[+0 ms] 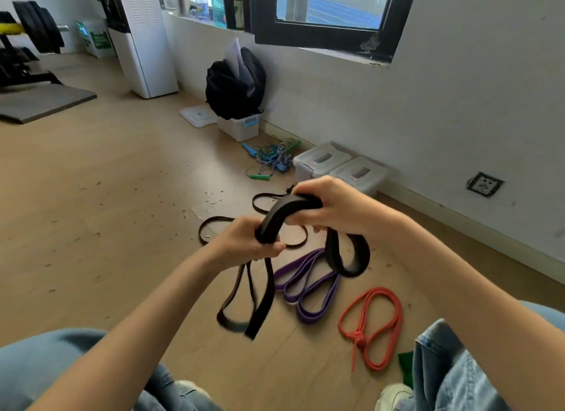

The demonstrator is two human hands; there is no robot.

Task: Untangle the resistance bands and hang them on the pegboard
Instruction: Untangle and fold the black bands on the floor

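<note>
Up at centre, a wide black resistance band arches between both hands above the wooden floor, its loops dangling toward 6 o'clock and 4 o'clock. Left hand has its grip curled tight round the band's lower end; right hand, at 1 o'clock from it, wraps the upper end. Below them lie a purple band, a knotted orange band and thin black bands.
</note>
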